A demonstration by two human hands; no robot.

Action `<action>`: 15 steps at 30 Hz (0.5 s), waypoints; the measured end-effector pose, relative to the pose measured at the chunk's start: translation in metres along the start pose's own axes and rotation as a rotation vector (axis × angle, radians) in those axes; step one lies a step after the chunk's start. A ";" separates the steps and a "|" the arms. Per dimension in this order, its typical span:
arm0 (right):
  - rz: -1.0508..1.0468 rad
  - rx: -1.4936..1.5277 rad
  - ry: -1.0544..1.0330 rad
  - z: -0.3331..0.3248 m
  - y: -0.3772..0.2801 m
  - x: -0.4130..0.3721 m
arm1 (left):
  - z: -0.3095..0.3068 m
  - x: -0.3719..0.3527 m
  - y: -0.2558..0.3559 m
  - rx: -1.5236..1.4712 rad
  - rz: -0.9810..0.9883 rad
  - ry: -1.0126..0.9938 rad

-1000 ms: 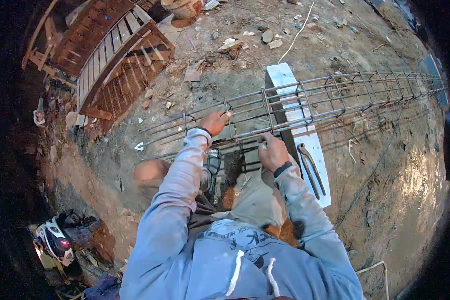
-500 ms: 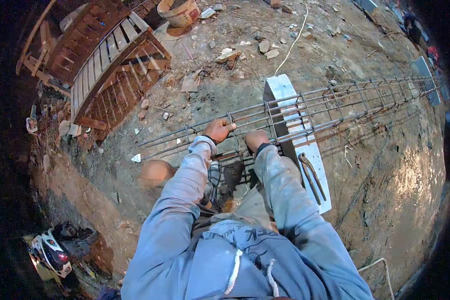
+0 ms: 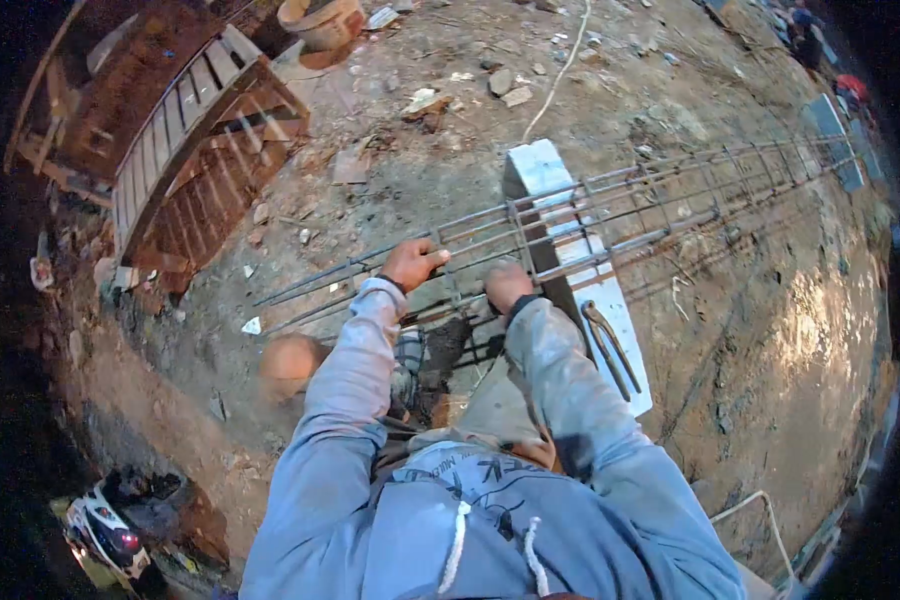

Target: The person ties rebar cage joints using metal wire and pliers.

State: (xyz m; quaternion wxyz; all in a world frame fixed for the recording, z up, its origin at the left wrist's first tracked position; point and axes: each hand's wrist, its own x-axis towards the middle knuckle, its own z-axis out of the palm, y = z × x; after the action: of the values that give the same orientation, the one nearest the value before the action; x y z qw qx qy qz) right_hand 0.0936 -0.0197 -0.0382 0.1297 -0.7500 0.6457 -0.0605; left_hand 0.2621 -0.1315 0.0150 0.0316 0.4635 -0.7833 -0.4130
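Observation:
A long rebar cage (image 3: 670, 205) of thin steel bars and square stirrups stretches across in front of me, resting over a white-topped block (image 3: 567, 225). My left hand (image 3: 413, 264) is closed on an upper bar near the cage's left end, its thumb beside a stirrup. Lower and to the right, my right hand (image 3: 508, 285) is curled against the cage's near side, left of the block. Its fingertips are hidden, so I cannot make out exactly what it grips. A pair of pincers (image 3: 610, 350) lies on the block's near end.
A slatted wooden frame (image 3: 185, 105) stands at the upper left, with a bucket (image 3: 325, 22) behind it. Stones and scraps litter the dirt ground. A second block (image 3: 835, 140) supports the cage's far end. A pale cord (image 3: 568, 70) runs across the soil.
The view has shifted, moving the scene slightly left and up. My left hand keeps its hold on the cage. My right hand sits slightly farther right relative to the cage.

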 end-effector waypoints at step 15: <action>0.581 0.628 0.344 -0.075 0.005 -0.104 | 0.004 -0.001 0.002 0.220 -0.091 0.029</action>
State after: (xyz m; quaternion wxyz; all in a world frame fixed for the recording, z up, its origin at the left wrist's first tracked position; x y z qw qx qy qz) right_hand 0.0526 0.0731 0.0400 0.2531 -0.4414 0.7917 -0.3381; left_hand 0.2594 -0.1274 0.0144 -0.0270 0.5053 -0.8014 -0.3190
